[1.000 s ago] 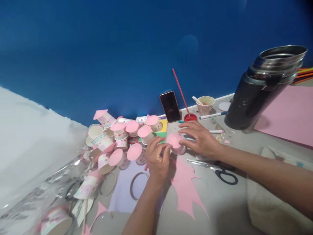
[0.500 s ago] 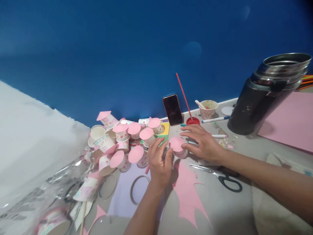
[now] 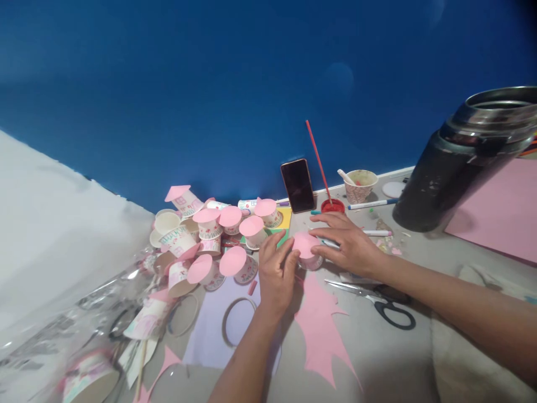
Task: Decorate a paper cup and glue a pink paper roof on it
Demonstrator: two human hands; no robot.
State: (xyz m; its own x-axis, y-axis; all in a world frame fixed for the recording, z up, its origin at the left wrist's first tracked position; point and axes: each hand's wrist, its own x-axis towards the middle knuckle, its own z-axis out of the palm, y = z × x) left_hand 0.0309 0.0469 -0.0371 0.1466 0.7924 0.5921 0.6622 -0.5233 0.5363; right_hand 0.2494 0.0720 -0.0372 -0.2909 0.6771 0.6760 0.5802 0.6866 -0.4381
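Observation:
A small paper cup (image 3: 309,261) topped with a pink paper disc (image 3: 305,245) stands on the grey table between my hands. My left hand (image 3: 277,268) has its thumb and fingertips against the disc's left edge. From the other side, the fingers of my right hand (image 3: 346,243), partly spread, touch the disc and the cup's right side. Together the two hands steady it. Just left stand several more paper cups (image 3: 245,272) with pink discs and drawn-on patterns. Below the hands lies a jagged pink paper offcut (image 3: 316,327). Scissors (image 3: 373,299) rest to its right.
A phone (image 3: 298,186) leans against the blue wall beside a red pot (image 3: 333,206) with a red stick. Behind is another paper cup (image 3: 361,187). A large dark flask (image 3: 444,168) stands right, near pink paper (image 3: 499,207). A tape ring (image 3: 239,322) lies on lilac paper (image 3: 205,341).
Both hands stay at the same pink-topped cup, with only small shifts of the fingers. The view has moved slightly.

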